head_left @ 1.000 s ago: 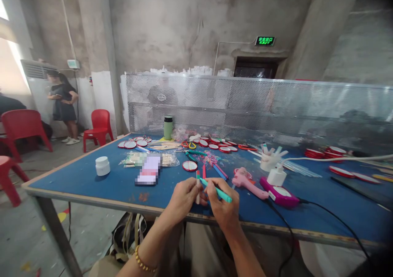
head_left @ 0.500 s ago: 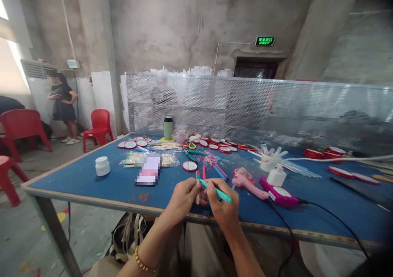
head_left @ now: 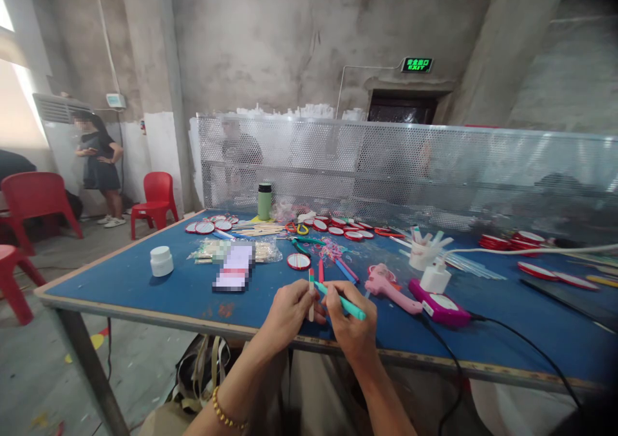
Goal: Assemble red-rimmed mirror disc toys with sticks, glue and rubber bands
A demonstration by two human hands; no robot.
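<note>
My left hand [head_left: 291, 308] is closed on a wooden craft stick [head_left: 311, 301], held upright near the table's front edge. The top of the stick is coloured red with green below. My right hand [head_left: 351, 317] grips a turquoise marker [head_left: 348, 303], its tip at the green part of the stick. Just beyond the hands lie a round mirror with a red rim [head_left: 299, 261], a red marker [head_left: 321, 270] and a blue marker [head_left: 346, 271]. To the right of my right hand is a pink glue gun [head_left: 393, 291].
A phone [head_left: 234, 266] rests on bagged sticks [head_left: 268, 251]; a white jar [head_left: 161, 261] stands left. Right are a magenta device [head_left: 441, 307] with a black cable, a white bottle [head_left: 435, 277] and a cup of sticks [head_left: 421, 254]. A green flask [head_left: 264, 201] stands by the mesh screen [head_left: 309, 159].
My hands stay almost in place; the turquoise marker's rear end has shifted very slightly. Behind the mesh screen, a person has moved to the left.
</note>
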